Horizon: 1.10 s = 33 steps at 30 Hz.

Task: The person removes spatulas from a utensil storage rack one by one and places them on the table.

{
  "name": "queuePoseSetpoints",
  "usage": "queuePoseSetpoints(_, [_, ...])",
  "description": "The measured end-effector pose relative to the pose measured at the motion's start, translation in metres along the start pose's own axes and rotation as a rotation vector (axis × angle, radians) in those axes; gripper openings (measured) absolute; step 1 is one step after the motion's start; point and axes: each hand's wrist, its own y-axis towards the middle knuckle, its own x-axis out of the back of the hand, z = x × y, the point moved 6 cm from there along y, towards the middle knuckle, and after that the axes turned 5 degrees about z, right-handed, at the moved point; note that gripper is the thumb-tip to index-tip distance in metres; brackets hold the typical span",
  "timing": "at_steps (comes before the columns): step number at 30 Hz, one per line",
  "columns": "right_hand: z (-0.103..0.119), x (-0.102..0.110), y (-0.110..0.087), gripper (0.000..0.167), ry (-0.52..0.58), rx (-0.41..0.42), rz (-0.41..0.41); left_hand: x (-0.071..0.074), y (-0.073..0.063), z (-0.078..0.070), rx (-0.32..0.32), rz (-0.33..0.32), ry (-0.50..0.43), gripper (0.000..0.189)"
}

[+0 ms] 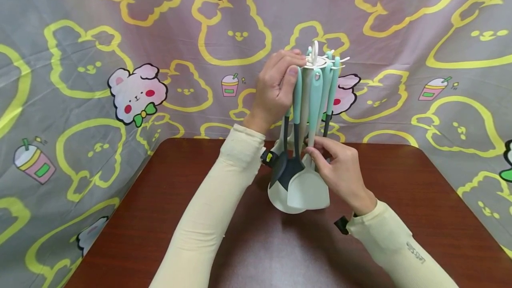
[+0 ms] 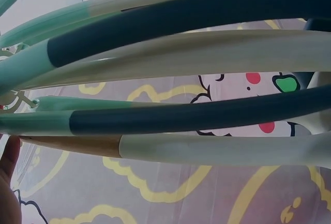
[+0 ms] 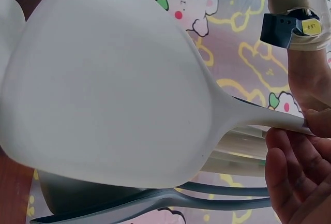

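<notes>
Along the near side of the brown table (image 1: 132, 221), the left sleeve (image 1: 204, 230) and the right sleeve (image 1: 394, 239) reach from either side toward a rack of kitchen tools. Nearest among them, a little right of the table's middle, is a white spatula (image 1: 309, 190), blade down, its mint handle (image 1: 316, 97) rising toward the top of the rack (image 1: 305, 101). From where I stand, the right hand (image 1: 344, 166) pinches the spatula at its narrow neck, thumb against fingers, just above the blade.

To the left, close beside that blade, are a dark spoon (image 1: 278, 172) and a dark turner (image 1: 293, 168). Low among them shows a rounded white shape (image 1: 278, 199); whether it is a ladle or the rack's foot I cannot tell. Higher up, the left hand (image 1: 276, 86) bends its fingers over the rack's top, its thumb beside another mint handle (image 1: 298, 97); I cannot make out whether it grips that handle too. A patterned cloth (image 1: 208, 74) hangs on the far side.

My guess is that the step in hand is settling or adjusting the spatula on the rack, with the left hand steadying the top. Whether a hook runs through the spatula's hole is unclear to me. The next move seems to call for a light, controlled touch at the neck and a firm hold above, lest the neighbouring tools swing and knock together.
</notes>
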Motion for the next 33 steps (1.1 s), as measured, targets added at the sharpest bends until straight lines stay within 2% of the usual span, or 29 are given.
queuePoseSetpoints(33, [0.0025, 0.0003, -0.0056, 0.024, 0.001, 0.025, -0.022, 0.0004, 0.0011, 0.0006, 0.023, 0.02, -0.002, 0.026])
